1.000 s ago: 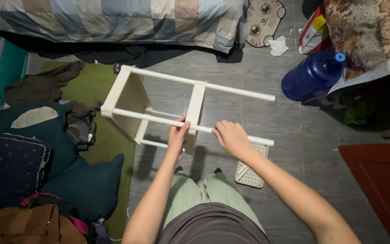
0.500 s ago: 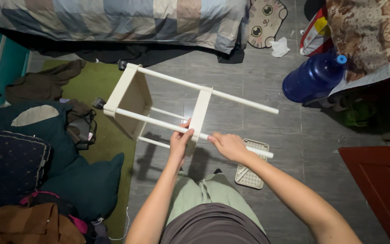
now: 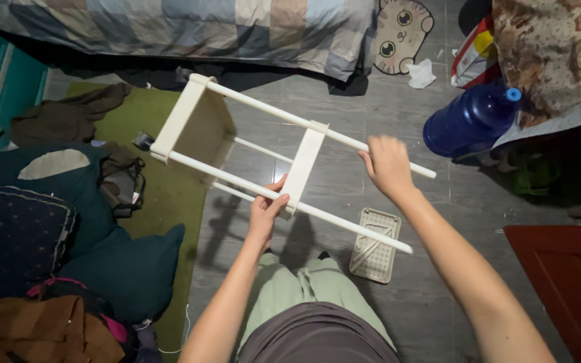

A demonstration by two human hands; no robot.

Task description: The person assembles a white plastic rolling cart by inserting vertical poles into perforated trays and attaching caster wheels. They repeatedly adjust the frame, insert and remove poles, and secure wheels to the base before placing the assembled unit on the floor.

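Note:
A cream plastic shelf rack (image 3: pixel 200 128) with several thin poles and two shelf trays lies tilted on its side above the grey floor. My left hand (image 3: pixel 265 212) grips the nearer pole where it meets the middle shelf tray (image 3: pixel 306 161). My right hand (image 3: pixel 388 166) is closed around the farther pole near its free end. A loose cream shelf tray (image 3: pixel 375 245) with a ribbed underside lies on the floor below the poles, by my knees.
A large blue water bottle (image 3: pixel 471 119) lies at the right by a patterned blanket. A bed with a checked cover runs along the top. Dark cushions (image 3: pixel 112 269), clothes and a green rug (image 3: pixel 169 202) fill the left. A red board (image 3: pixel 569 282) sits at lower right.
My right hand has left the nearer pole and moved up and right onto the farther pole. The rack has tilted and shifted slightly; my left hand keeps its hold.

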